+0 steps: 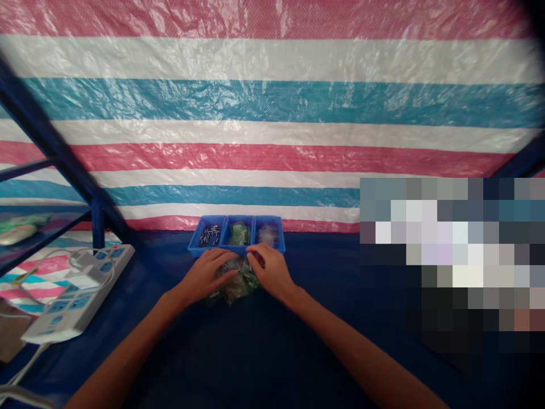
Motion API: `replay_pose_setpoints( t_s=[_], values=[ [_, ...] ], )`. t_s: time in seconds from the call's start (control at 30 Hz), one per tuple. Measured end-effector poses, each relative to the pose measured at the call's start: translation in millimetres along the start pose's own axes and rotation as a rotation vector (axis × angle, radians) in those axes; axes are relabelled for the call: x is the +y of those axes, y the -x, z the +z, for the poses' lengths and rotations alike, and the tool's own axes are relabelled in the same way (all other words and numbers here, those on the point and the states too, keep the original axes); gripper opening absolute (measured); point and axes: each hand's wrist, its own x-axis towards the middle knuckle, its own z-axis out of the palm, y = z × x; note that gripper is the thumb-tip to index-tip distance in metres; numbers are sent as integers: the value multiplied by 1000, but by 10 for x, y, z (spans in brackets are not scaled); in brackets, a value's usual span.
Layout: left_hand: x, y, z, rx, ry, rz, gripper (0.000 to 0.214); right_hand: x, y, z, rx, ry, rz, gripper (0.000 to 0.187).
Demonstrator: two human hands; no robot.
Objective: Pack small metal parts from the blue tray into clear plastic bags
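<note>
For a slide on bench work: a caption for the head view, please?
Left hand and right hand rest on a pile of small clear bags before three blue trays, striped tarp behind.

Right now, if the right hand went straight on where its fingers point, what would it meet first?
The right hand would probably meet the blue tray's front wall first, though depth is unclear.
</note>
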Motion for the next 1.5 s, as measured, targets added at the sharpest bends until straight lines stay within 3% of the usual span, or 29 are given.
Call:
replay_pose_setpoints(
  t_s=[0.1,0.17,0.3,0.47,0.7,0.93,1.23,1.33,1.5],
  values=[
    [53,154,-59,-49,-78,21,63,17,207,-68,-214,210,-207,32],
    [55,300,-30,-93,-129,-9,83,70,330,-97,-315,303,-235,56],
    [7,527,142,-166,-197,-112,94,172,482,-75,-463,411,-201,91],
    [-63,561,338,-176,-232,-130,96,182,490,55,-558,459,-78,100],
    [-128,466,382,-167,-228,-123,84,133,468,233,-505,484,-28,80],
    [-142,436,430,-123,-207,-105,78,142,471,266,-454,494,-27,69],
    [-133,445,342,-108,-105,-105,79,127,504,234,-327,453,-90,70],
    [-95,399,278,-46,-95,-88,66,94,472,230,-277,416,-137,67],
    [101,90,91,217,-46,4,33,-12,260,272,-131,325,-133,37]
  ],
)
